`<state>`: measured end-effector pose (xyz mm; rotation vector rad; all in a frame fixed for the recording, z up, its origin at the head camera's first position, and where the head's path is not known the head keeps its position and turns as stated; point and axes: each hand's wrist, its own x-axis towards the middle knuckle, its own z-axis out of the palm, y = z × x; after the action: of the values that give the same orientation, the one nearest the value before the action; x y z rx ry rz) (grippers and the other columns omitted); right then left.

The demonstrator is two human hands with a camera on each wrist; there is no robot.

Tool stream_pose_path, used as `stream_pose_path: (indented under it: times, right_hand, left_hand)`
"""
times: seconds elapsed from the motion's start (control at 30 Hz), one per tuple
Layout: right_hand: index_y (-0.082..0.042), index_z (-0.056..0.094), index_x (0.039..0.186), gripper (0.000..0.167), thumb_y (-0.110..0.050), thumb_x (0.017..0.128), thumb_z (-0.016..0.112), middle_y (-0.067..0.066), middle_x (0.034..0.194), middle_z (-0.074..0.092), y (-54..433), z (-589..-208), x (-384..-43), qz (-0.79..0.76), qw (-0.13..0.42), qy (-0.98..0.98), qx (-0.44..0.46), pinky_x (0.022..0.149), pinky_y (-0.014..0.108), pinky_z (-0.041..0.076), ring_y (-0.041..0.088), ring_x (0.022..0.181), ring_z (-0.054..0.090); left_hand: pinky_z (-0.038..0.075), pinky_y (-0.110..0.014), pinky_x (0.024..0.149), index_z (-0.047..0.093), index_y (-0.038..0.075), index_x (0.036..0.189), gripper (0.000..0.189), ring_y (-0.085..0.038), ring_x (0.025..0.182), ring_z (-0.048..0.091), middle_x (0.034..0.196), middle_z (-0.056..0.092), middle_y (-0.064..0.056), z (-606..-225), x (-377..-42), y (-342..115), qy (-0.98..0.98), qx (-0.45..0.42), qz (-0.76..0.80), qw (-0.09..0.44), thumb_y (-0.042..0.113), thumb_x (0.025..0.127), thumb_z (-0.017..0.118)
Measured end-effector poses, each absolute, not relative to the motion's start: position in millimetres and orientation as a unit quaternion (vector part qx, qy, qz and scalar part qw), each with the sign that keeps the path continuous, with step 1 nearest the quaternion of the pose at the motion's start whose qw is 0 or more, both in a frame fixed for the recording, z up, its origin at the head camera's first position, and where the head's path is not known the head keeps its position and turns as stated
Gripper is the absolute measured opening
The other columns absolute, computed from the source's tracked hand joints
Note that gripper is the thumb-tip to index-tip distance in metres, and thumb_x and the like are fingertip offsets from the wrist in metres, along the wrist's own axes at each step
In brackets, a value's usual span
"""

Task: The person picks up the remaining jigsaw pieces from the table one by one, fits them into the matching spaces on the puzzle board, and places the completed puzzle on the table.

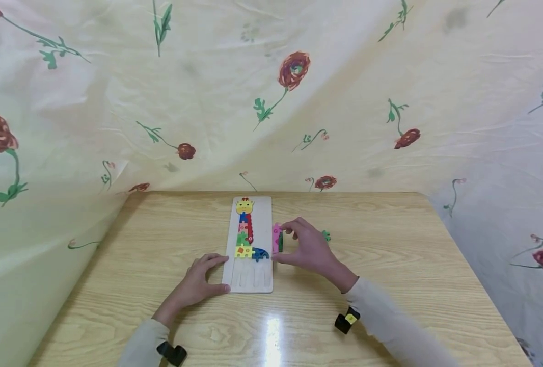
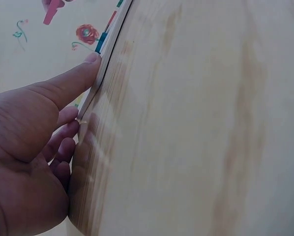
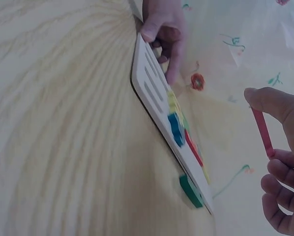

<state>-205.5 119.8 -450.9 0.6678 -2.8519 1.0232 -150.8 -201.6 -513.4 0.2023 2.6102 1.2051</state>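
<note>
Left hand: one hand (image 1: 198,281) is resting at the left edge of the board, thumb and fingers spread, their tips touching this edge.
Right hand: one hand (image 1: 311,251) is pinching one pink piece (image 1: 276,237) between thumb and finger, one at each end of it.
Held piece: it is showing just beside the board's right edge in the head view; in the right wrist view it is staying apart from the board.
Board: one pale board (image 1: 262,221) is lying on the table (image 1: 184,219), between the two hands.
Pieces on board: seven are forming a giraffe: one head (image 1: 244,206), two blue (image 1: 260,254), one red (image 1: 249,229), one small pink (image 1: 242,228), one green (image 1: 242,239), one yellow (image 1: 243,252).
Loose green pieces: two are lying on the table, one (image 3: 190,191) just beside the board, another (image 1: 326,235) beyond the right hand.
Sleeves: two light sleeves (image 1: 390,318) are covering the forearms.
Cloth: one flowered cloth (image 1: 230,76) is hanging behind the table.
</note>
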Motion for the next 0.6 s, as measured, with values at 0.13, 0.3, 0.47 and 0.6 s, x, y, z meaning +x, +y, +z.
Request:
stream_pose_path:
  times: [0.13, 0.3, 0.47, 0.6]
  right_hand:
    - [-0.01, 0.067, 0.126, 0.072, -0.048, 0.071, 0.092, 0.01, 0.116, 0.063, 106, -454, -203, 0.331, 0.014, -0.917, 0.22, 0.072, 0.032, 0.051, 0.03, 0.098, 0.061]
    - [-0.01, 0.068, 0.123, 0.07, -0.047, 0.069, 0.094, 0.009, 0.113, 0.065, 91, -459, -200, 0.333, 0.009, -0.915, 0.227, 0.074, 0.032, 0.052, 0.028, 0.095, 0.061]
    - [-0.013, 0.068, 0.123, 0.07, -0.049, 0.069, 0.093, 0.005, 0.112, 0.064, 78, -460, -195, 0.328, -0.01, -0.919, 0.22, 0.073, 0.029, 0.053, 0.022, 0.092, 0.06]
    - [-0.014, 0.068, 0.123, 0.07, -0.054, 0.07, 0.091, 0.0, 0.111, 0.063, 69, -462, -192, 0.317, -0.02, -0.922, 0.221, 0.075, 0.027, 0.055, 0.017, 0.093, 0.059]
  left_hand:
    - [0.031, -0.065, 0.114, 0.058, 0.021, 0.145, 0.074, -0.033, 0.14, 0.036, 0.15, 0.047, -0.006, -513, -151, -202, 0.898, 0.068, 0.415, 0.131, 0.038, 0.08, 0.088]
    - [0.031, -0.065, 0.114, 0.058, 0.021, 0.146, 0.074, -0.034, 0.141, 0.035, 0.15, 0.047, -0.007, -513, -151, -202, 0.895, 0.073, 0.421, 0.131, 0.038, 0.081, 0.088]
    - [0.03, -0.066, 0.114, 0.058, 0.021, 0.146, 0.074, -0.035, 0.141, 0.035, 0.151, 0.047, -0.007, -512, -151, -202, 0.895, 0.075, 0.42, 0.129, 0.038, 0.081, 0.088]
    - [0.031, -0.066, 0.114, 0.058, 0.022, 0.146, 0.073, -0.034, 0.142, 0.035, 0.151, 0.047, -0.007, -511, -151, -201, 0.895, 0.071, 0.419, 0.133, 0.039, 0.081, 0.087]
